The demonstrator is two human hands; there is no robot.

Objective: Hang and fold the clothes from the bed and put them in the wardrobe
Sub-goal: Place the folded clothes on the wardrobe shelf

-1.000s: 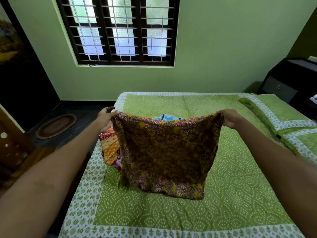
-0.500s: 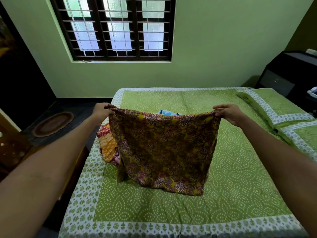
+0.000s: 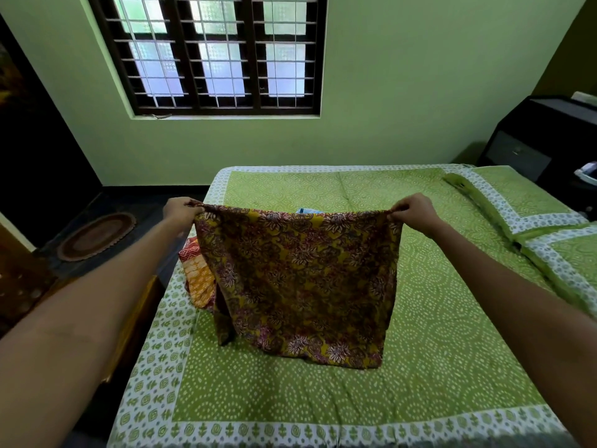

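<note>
Above the green bedspread point(image 3: 452, 318) your left hand point(image 3: 179, 210) and right hand point(image 3: 415, 211) each pinch a top corner of the floral garment point(image 3: 297, 279), stretched between them, its hem touching the bed

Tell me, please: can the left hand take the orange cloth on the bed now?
Probably not at once: the left hand pinches a corner of the floral garment, which hangs partly before the orange cloth. The cloth lies just below that hand.
</note>
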